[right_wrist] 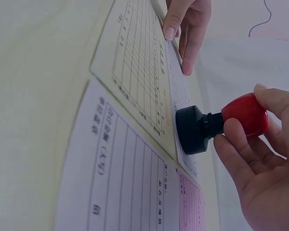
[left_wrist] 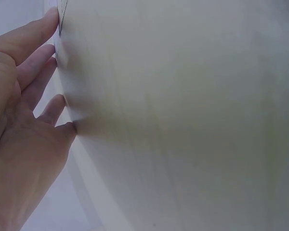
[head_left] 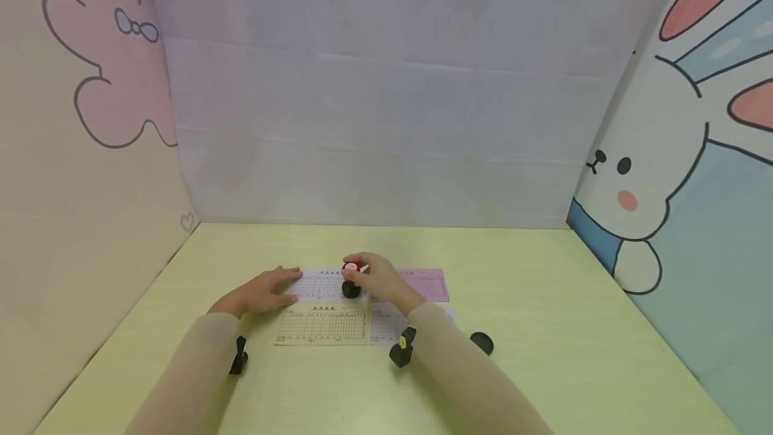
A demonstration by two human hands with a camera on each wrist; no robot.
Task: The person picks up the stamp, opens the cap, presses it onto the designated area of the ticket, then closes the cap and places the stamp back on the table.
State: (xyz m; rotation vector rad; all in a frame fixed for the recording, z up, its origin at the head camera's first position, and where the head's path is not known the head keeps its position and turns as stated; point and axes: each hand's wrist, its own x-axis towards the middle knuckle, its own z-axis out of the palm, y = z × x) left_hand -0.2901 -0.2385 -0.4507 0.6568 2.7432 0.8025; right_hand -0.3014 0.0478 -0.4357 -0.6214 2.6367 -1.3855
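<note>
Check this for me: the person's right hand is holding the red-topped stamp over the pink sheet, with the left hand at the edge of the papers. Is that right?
Not quite: the right hand holds the red-topped stamp over the back-left white sheet, not the pink one, as the head view shows. The left hand is at the edge of the papers.

My left sleeve (head_left: 190, 371) and right sleeve (head_left: 468, 371) match: long, plain, pale cream, down to the wrist. Left wrist unit (head_left: 239, 358): black, looks slim. Right wrist unit (head_left: 399, 354): also black, chunkier, angular, small yellow-green mark (head_left: 402, 341). Left hand (head_left: 266, 291), right hand (head_left: 383, 280): bare.
</note>
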